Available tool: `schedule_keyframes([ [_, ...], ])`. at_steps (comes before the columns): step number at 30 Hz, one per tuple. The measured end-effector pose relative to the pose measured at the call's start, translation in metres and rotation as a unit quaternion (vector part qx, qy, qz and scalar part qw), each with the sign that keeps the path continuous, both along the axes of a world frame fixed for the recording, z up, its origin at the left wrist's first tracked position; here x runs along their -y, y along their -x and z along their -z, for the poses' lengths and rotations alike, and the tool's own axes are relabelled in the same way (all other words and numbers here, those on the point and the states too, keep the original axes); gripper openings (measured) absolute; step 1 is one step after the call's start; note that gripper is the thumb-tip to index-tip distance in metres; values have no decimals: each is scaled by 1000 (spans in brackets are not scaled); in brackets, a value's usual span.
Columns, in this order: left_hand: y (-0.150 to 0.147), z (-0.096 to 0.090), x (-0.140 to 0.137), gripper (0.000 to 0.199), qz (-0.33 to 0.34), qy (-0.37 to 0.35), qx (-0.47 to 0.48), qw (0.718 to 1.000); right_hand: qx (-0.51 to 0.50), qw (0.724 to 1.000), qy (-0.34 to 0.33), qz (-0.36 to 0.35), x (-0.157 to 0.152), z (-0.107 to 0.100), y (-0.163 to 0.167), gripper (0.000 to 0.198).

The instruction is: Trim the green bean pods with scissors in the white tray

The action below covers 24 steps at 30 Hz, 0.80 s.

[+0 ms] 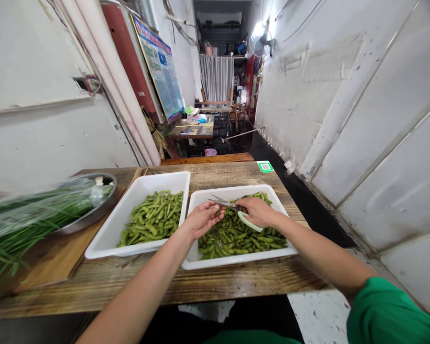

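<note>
I have two trays on my bench (215, 286), side by side: one left tray (105, 231) and one right tray (236, 260), both white, each with a heap of green pods too many to count, the left pods (152, 220) and the right pods (232, 243). My right hand (256, 211) is clamped on the one pair of scissors (231, 204), blades parted above the right tray. My left hand (205, 219) is at the blades, thumb and fingers drawn in; I cannot tell whether they pinch a pod.

My hands and the scissors hide part of the right heap. To my left, one metal bowl (84, 223) bears long green stalks (7, 258), partly covered by clear plastic (32, 203), beside one wooden board (59, 260). One code card (265, 166) lies at the far right corner; one pink bin (210, 152) stands beyond.
</note>
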State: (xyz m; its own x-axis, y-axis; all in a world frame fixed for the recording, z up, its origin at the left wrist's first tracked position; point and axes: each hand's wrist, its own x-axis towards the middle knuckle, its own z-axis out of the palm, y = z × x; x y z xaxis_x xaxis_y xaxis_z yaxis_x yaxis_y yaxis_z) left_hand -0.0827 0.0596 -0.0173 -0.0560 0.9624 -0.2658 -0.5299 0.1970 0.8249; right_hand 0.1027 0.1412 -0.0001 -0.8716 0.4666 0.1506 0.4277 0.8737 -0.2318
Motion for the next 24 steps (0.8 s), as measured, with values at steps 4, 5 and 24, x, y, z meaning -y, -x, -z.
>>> schedule_keyframes([
  [4,-1,3,0,7,10,56,-1,998,33,999,2,0,0,0,-1,23],
  [5,-1,4,0,7,9,74,-3,997,46,999,0,-1,0,1,-1,23],
  [24,1,10,-7,16,-57,118,-93,987,44,998,-23,48,-1,2,-1,30],
])
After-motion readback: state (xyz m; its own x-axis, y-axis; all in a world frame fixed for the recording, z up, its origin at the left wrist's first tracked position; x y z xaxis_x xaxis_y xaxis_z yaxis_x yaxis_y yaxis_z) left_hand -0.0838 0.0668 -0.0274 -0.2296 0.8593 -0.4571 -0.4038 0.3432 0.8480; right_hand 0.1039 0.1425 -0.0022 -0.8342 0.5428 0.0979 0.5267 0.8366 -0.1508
